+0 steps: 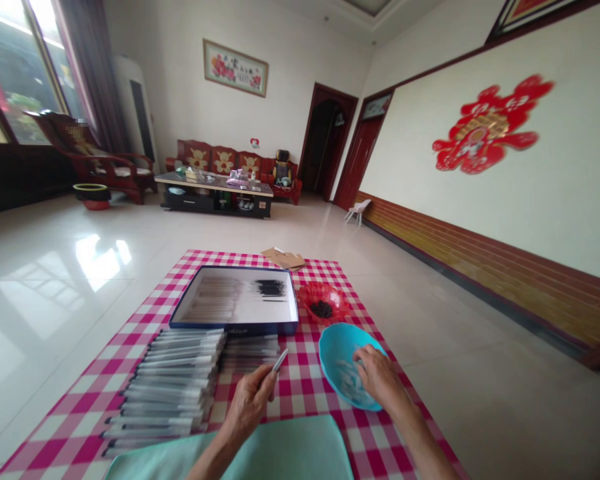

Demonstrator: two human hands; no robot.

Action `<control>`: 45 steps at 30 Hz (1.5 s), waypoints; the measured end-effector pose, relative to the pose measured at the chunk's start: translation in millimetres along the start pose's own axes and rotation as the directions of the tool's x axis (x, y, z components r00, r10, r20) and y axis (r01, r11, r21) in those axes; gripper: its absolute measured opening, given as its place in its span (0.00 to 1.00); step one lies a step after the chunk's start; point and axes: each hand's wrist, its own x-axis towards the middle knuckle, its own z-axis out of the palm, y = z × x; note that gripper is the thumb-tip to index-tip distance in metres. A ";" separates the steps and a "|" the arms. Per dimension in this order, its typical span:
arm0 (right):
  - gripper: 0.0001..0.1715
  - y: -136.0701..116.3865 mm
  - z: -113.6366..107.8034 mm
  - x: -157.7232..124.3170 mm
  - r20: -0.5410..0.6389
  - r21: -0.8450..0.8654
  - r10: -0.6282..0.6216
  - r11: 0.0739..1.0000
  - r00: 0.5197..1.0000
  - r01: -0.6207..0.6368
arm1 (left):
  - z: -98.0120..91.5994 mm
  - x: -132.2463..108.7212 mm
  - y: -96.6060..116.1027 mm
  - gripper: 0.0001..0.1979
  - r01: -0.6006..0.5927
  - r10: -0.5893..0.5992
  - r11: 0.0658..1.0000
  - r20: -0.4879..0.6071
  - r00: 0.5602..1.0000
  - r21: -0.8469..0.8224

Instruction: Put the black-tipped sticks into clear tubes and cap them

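My left hand (pixel 253 395) is closed around a pen (pixel 281 360), whose pale tapered end sticks out past the fingertips. My right hand (pixel 377 373) reaches into a blue bowl (pixel 330 341) with its fingers bent together among small whitish, see-through pieces (pixel 349 380). What those fingers pinch is hidden. Left of my left hand lies a thick row of clear pens (pixel 173 380) with dark ends, and a smaller group of thin clear tubes (pixel 250 352) sits beside it. A red flower-shaped bowl (pixel 325 297) with small black pieces (pixel 322 309) stands just beyond the blue one.
A shallow dark-blue-edged box (pixel 235 326) holds clear tubes and thin black sticks. Brown cardboard (pixel 283 259) lies at the far edge of the checked tablecloth (pixel 300 383). A mint-green cloth (pixel 290 453) is in front of me. Farther off stand a low table (pixel 213 190) and a wooden sofa.
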 end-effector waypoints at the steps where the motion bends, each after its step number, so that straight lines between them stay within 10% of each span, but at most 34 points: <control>1: 0.08 -6.1 -1.4 1.8 0.014 0.047 -0.010 0.999 1.000 0.010 | 0.3 -0.9 1.6 0.22 -0.011 0.011 1.000 0.012 1.000 0.022; 4: 0.11 -36.3 -1.4 6.1 0.094 0.446 0.040 0.892 0.995 -0.077 | 1.5 -3.6 9.2 0.21 -0.036 0.034 0.997 0.023 0.999 0.062; 7: 0.16 -76.3 7.6 7.1 0.219 0.854 0.154 0.447 0.964 -0.265 | 1.5 -6.2 17.6 0.20 -0.068 0.064 0.993 0.038 0.997 0.098; 11: 0.19 -119.8 26.4 4.7 0.384 0.923 0.271 -0.134 0.882 -0.361 | -1.9 -9.7 23.0 0.18 -0.111 0.107 0.985 0.036 0.994 0.133; 15: 0.21 -140.8 38.2 0.8 0.518 0.825 0.316 -0.430 0.795 -0.367 | -4.8 -12.0 19.7 0.20 -0.140 0.139 0.977 0.012 0.990 0.162; 28: 0.21 -142.6 51.9 -11.4 0.536 0.810 0.302 -0.447 0.789 -0.380 | -1.5 -15.3 15.8 0.20 -0.115 0.105 0.980 0.070 0.992 0.165; 36: 0.17 -141.8 55.4 -18.8 0.427 0.904 0.235 -0.148 0.873 -0.402 | -1.4 -9.5 11.1 0.19 0.018 -0.018 1.000 0.118 0.993 0.000; 41: 0.16 -147.1 51.3 -18.1 0.475 0.844 0.074 -0.320 0.877 -0.431 | -1.8 -10.2 21.6 0.22 0.362 -0.285 0.898 0.298 0.911 -0.250; 45: 0.19 -151.6 59.5 -19.5 0.499 0.797 0.069 -0.429 0.864 -0.426 | 0.6 -9.9 21.4 0.24 0.351 -0.292 0.910 0.260 0.920 -0.221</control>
